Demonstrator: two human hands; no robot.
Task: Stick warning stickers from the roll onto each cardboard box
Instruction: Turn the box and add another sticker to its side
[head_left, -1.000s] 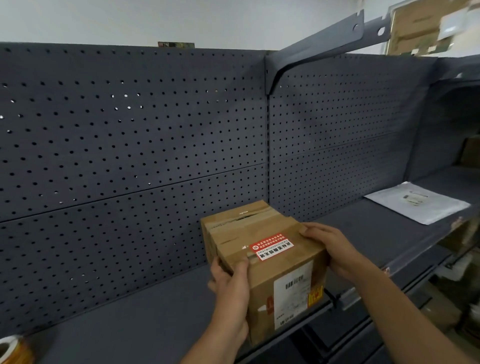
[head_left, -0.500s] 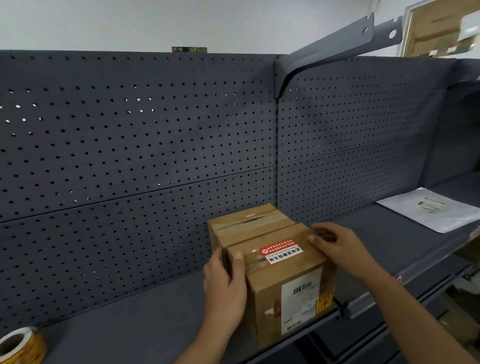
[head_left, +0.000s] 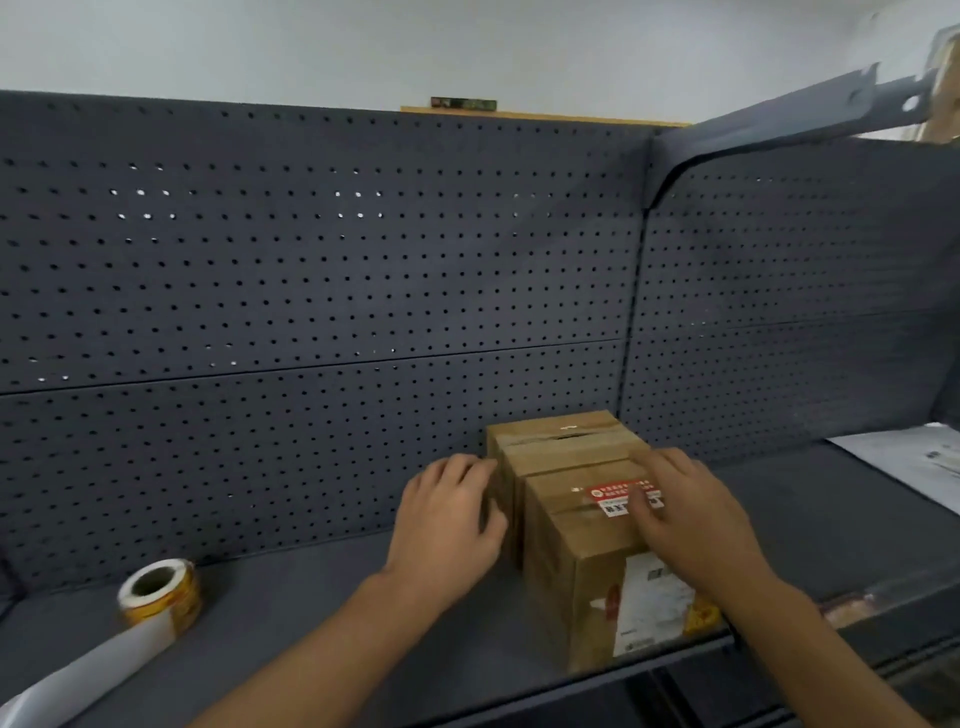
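Touching the cardboard box (head_left: 571, 535): left hand (head_left: 447, 519) beside, right hand (head_left: 691, 514) atop.

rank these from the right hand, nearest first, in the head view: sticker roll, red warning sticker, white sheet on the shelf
1. Red warning sticker, on top of the box, touched by the fingers of the right hand.
2. White sheet, on the shelf off to the right.
3. Sticker roll, far left on the shelf, beyond the left hand.
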